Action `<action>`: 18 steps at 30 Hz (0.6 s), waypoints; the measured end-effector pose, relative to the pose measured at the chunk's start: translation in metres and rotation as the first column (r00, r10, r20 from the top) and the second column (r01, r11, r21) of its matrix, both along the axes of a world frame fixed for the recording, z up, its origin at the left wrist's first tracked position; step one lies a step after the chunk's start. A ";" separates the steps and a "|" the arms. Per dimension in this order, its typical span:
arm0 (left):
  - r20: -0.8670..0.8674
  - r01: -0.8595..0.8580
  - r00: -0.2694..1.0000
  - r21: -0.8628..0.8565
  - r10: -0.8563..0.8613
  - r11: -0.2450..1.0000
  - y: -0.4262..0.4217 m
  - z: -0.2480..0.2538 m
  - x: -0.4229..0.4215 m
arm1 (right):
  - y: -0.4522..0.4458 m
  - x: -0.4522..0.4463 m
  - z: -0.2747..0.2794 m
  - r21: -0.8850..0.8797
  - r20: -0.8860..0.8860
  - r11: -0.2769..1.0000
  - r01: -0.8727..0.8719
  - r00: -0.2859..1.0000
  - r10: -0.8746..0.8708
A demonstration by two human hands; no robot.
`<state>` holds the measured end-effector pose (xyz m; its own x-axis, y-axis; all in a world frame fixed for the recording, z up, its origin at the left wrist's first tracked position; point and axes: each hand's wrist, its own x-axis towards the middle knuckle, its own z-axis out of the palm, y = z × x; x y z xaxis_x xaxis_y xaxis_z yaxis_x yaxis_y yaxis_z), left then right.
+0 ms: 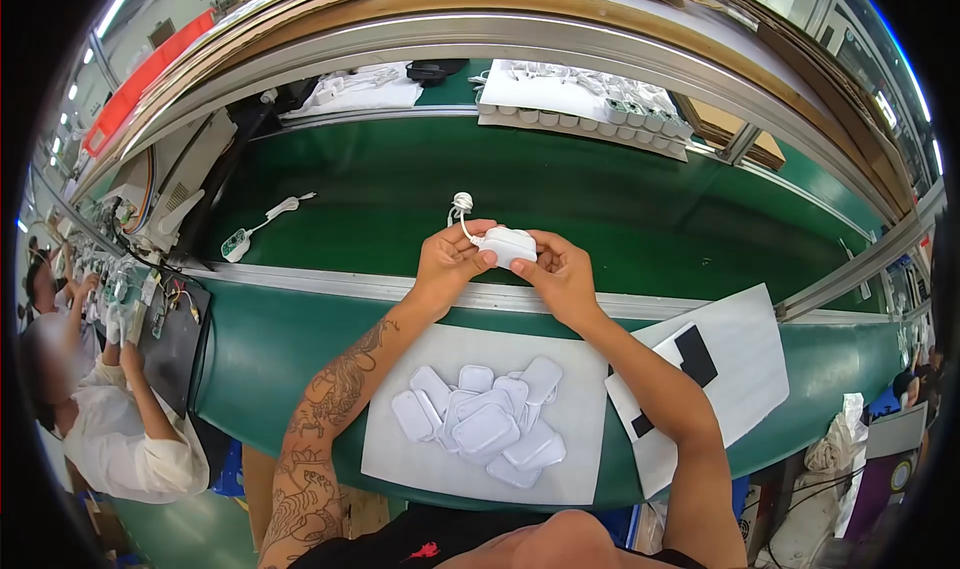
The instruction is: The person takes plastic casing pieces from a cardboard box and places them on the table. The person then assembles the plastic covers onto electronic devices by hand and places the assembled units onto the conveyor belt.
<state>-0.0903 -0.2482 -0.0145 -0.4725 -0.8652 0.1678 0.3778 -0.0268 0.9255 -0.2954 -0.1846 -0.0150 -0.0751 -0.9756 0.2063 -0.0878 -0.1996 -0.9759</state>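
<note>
Both my hands hold one white plastic device (510, 247) over the front edge of the green conveyor. My left hand (455, 259) grips its left end, where a white cable (462, 209) with a coiled bundle comes out. Fingers and thumb of my right hand (555, 267) close on its right end. Below my hands, on a white sheet (385, 459), lies a loose pile of several white rounded covers (487, 429).
A green circuit board (236, 245) with a white cable lies on the belt at left. White sheets (750, 339) with black pieces (694, 355) lie at right. Trays of white parts (590, 119) stand behind the belt. A co-worker (130, 439) sits at far left. A metal frame (480, 27) crosses overhead.
</note>
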 end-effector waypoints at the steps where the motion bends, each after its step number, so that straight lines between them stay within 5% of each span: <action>1: 0.004 0.003 1.000 -0.002 -0.003 1.000 0.000 0.001 0.001 | -0.002 -0.003 0.000 0.027 -0.027 0.999 -0.017 0.999 0.018; 6: 0.095 0.015 0.995 -0.011 -0.013 1.000 -0.002 -0.008 -0.001 | -0.001 -0.015 0.027 0.155 -0.305 0.986 -0.059 0.947 0.105; 10: 0.134 -0.015 0.991 -0.063 0.023 0.998 -0.002 -0.013 -0.006 | -0.003 -0.023 0.044 0.068 -0.512 0.997 -0.034 0.857 0.065; 12: 0.092 -0.081 0.991 -0.118 0.092 0.990 -0.003 -0.011 -0.007 | -0.009 -0.034 0.047 -0.100 -0.458 0.991 0.084 0.881 -0.121; 13: 0.113 -0.103 0.987 -0.073 0.111 0.992 -0.003 -0.006 -0.004 | -0.023 -0.049 0.033 -0.161 -0.252 0.981 0.106 0.957 -0.145; 16: 0.151 -0.143 0.976 -0.086 0.154 0.986 -0.012 -0.007 0.003 | -0.033 -0.078 0.044 0.010 -0.115 0.928 0.373 0.922 -0.370; 18: 0.172 -0.159 0.969 -0.121 0.179 0.980 -0.015 -0.003 0.006 | -0.041 -0.100 0.034 0.151 -0.166 0.927 0.342 0.934 -0.317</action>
<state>-0.0840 -0.2628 -0.0178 -0.3517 -0.9171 0.1876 0.1945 0.1245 0.9730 -0.3958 -0.2257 0.0191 -0.3819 -0.9219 0.0658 -0.2534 0.0360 -0.9667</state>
